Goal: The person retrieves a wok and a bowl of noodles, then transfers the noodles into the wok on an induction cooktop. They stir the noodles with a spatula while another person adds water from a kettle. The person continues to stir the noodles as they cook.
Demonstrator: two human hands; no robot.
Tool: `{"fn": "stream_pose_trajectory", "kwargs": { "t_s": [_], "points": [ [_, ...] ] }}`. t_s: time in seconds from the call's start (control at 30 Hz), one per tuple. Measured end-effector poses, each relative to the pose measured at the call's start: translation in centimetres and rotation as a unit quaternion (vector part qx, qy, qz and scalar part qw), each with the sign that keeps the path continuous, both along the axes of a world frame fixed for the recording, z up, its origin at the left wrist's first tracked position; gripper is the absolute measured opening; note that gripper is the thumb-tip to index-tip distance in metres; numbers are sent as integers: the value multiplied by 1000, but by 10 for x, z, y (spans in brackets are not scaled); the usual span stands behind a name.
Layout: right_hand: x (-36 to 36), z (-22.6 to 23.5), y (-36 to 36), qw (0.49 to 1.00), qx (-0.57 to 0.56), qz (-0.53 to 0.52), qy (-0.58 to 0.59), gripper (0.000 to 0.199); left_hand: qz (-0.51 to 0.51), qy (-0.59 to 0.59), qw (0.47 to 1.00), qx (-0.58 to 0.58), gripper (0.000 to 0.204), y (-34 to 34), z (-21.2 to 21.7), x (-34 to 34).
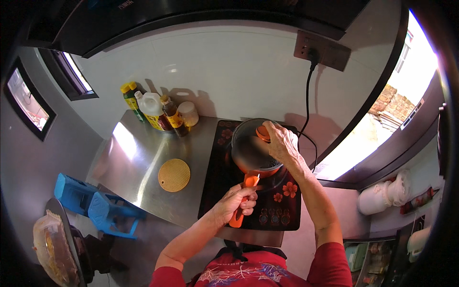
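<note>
An orange saucepan (258, 168) stands on a black induction cooktop (282, 210) with red flower prints. My left hand (235, 203) grips the pan's orange handle (248, 184) at the front. A glass lid (244, 143) lies tilted over the pan, fogged with steam. My right hand (282, 141) holds the lid by its orange knob (262, 132) at the far rim. What is inside the pan is hidden by the steam.
A round yellow trivet (174, 175) lies on the steel counter (138, 158) left of the cooktop. Several bottles and a jar (158, 111) stand at the back wall. A black cable (307, 103) runs from a wall socket (322, 50) to the cooktop. Blue stools (95, 203) stand low left.
</note>
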State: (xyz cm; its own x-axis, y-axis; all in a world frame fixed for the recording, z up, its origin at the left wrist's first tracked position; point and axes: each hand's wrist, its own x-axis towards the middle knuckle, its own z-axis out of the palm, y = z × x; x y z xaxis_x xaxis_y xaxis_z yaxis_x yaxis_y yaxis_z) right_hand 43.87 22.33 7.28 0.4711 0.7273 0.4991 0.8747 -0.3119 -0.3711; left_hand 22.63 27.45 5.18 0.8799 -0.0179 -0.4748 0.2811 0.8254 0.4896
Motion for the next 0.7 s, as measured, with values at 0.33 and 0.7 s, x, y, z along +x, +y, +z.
{"fn": "stream_pose_trajectory", "kwargs": {
  "t_s": [0.33, 0.7],
  "points": [
    [39, 40, -24, 842, 273, 27, 465, 27, -20, -8, 1000, -3, 9, 7, 6, -1],
    [86, 11, -41, 546, 400, 276, 682, 29, 14, 22, 1000, 2, 28, 11, 6, 3]
  ]
}}
